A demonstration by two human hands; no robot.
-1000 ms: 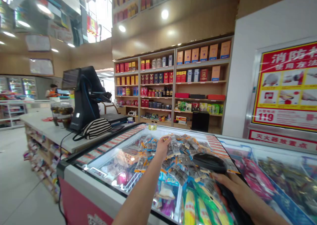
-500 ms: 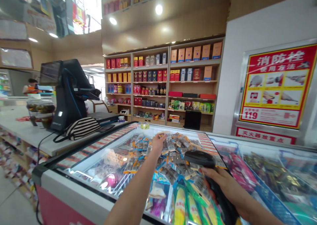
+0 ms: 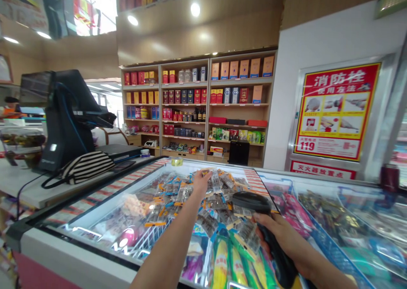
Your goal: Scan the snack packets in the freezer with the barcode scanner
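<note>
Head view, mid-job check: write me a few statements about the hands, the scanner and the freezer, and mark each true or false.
1. The right hand grips a black scanner. True.
2. The left hand rests on the striped bag. False: it reaches among the small clear packets in the freezer; the bag lies on the counter to the left.
3. The scanner's head is over the packets. True.
4. The freezer holds only drinks bottles. False: packets and bright wrapped items fill it.
5. A red and yellow poster hangs on the wall behind the freezer. True.
</note>
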